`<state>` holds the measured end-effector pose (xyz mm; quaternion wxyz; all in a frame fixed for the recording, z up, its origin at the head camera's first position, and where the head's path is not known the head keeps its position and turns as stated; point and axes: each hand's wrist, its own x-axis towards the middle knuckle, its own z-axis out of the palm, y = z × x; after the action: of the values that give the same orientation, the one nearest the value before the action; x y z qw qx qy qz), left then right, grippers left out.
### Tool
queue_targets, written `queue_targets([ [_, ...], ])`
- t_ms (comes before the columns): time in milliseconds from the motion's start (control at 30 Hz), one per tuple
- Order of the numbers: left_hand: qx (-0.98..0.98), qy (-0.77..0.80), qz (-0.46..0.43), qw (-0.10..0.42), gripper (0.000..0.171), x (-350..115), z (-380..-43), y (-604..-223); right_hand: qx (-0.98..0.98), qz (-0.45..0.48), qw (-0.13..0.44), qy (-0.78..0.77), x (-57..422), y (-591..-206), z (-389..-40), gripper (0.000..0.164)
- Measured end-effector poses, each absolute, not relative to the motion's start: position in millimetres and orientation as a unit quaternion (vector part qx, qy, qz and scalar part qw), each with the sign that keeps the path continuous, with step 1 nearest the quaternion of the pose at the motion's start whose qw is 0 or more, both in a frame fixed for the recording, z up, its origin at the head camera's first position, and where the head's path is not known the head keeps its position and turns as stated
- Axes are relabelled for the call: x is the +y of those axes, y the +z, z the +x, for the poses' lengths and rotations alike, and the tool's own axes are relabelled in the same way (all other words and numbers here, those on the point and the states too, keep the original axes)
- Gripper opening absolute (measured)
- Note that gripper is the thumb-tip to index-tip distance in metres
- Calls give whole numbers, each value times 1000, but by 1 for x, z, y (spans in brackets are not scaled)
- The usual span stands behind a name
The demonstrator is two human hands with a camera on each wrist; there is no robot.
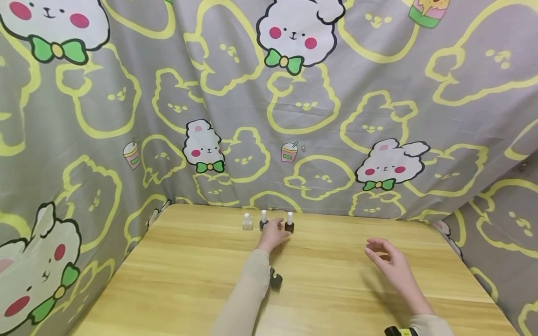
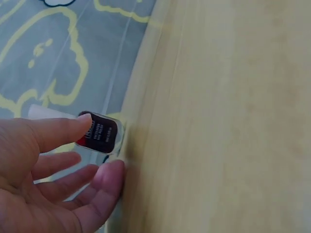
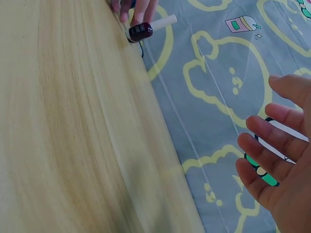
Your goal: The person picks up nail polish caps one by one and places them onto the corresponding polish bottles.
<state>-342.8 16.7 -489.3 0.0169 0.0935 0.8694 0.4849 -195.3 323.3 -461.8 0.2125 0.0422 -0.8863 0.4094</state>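
Three small nail polish bottles with white caps stand in a row near the table's far edge. The left one is a clear nail polish bottle, the middle a dark blue nail polish bottle, partly hidden by my left hand. On the right is a dark red nail polish bottle. My left hand reaches toward this bottle, thumb and fingers parted around its near side; the thumb tip overlaps its label in the left wrist view. Whether it touches is unclear. My right hand hovers over the table's right side, fingers loosely bent, holding nothing.
The wooden table reaches back to a grey curtain printed with cartoon animals, which also hangs along both sides. A black wrist strap shows at the left sleeve, and another black wrist device at the right.
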Motion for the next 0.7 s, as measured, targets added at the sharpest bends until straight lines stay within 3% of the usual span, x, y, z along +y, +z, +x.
queue_targets([
  [300,872,481,85,10,58,2,-318,-474,-909,42,261,323,316,-461,-191,33],
  [700,891,439,102,-48,49,-32,-281,-455,-943,17,260,206,309,-459,-184,55],
])
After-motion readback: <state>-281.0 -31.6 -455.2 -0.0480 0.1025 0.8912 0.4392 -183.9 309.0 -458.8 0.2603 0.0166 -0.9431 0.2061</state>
